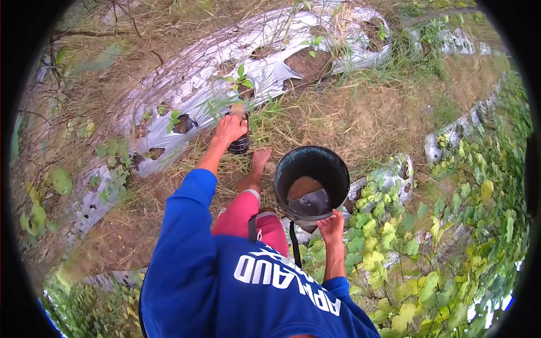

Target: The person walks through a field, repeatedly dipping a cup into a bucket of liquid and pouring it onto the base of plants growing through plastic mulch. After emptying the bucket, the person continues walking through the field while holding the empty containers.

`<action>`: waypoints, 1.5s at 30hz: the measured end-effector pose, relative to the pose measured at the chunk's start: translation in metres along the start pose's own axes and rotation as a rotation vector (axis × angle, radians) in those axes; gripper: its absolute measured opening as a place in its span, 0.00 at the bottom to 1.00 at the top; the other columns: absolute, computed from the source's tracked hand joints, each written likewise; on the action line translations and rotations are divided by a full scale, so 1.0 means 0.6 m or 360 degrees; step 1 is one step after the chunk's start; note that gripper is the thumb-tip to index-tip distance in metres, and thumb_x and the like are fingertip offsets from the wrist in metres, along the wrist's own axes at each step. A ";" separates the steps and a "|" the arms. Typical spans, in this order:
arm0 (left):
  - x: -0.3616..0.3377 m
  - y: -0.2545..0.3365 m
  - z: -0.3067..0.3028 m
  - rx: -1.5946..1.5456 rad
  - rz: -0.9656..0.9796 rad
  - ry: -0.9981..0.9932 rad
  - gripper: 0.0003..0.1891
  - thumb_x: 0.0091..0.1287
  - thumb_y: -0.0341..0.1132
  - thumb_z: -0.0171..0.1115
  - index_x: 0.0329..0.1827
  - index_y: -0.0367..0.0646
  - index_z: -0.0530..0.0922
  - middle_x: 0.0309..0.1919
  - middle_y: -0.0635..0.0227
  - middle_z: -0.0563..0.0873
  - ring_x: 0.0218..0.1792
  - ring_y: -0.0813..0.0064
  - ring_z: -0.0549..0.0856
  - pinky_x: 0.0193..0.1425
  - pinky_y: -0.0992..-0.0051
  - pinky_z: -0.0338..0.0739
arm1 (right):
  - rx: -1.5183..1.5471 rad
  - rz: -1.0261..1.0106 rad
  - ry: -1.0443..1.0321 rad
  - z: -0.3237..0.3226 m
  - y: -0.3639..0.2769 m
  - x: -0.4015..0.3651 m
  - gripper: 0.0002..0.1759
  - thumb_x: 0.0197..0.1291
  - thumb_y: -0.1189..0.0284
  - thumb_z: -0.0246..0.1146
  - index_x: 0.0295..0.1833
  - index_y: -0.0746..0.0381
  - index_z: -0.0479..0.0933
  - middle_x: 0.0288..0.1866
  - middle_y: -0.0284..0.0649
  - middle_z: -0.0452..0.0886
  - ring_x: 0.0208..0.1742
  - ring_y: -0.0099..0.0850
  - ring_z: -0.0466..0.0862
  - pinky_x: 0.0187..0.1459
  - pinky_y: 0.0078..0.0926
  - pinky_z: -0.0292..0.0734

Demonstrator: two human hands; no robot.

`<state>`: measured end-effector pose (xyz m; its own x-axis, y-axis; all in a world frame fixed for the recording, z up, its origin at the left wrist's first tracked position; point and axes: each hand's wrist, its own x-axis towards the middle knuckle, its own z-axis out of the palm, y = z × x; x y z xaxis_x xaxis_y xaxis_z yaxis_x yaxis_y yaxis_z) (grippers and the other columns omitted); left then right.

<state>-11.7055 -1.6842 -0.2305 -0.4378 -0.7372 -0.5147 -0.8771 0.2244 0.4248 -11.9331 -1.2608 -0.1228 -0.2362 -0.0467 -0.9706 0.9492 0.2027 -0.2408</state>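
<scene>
My left hand [230,130] is closed around a dark ribbed plastic container [239,145], tilted away from me. Brownish water [237,108] streams from its far end toward a small green seedling [243,79], which grows through a hole in the silver plastic mulch [270,69]. My right hand [331,226] grips the near right rim of a black bucket [284,174], fingers curled over the edge. Muddy brown water [304,187] lies in the bottom of the bucket, with a shiny reflection on it.
More seedlings [173,120] stand in holes along the mulched bed. Dry grass [360,118] covers the path where my bare foot [260,160] rests. Leafy yellow-green vines [389,242] spread at the right, and thin dry branches [135,34] hang at upper left.
</scene>
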 end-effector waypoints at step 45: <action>0.319 0.700 0.008 -0.0007 0.0098 0.0099 0.15 0.64 0.42 0.60 0.32 0.36 0.75 0.30 0.42 0.83 0.37 0.40 0.82 0.41 0.48 0.73 | 0.0293 -0.0032 0.0026 -0.063 -0.835 0.239 0.23 0.49 0.53 0.68 0.46 0.56 0.76 0.46 0.35 0.81 0.49 0.34 0.79 0.54 0.38 0.71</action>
<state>-12.1588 -1.7282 -0.1542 -0.4778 -0.7601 -0.4404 -0.8479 0.2679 0.4576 -12.4501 -1.3322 -0.1413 -0.2574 -0.0329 -0.9658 0.9659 0.0197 -0.2581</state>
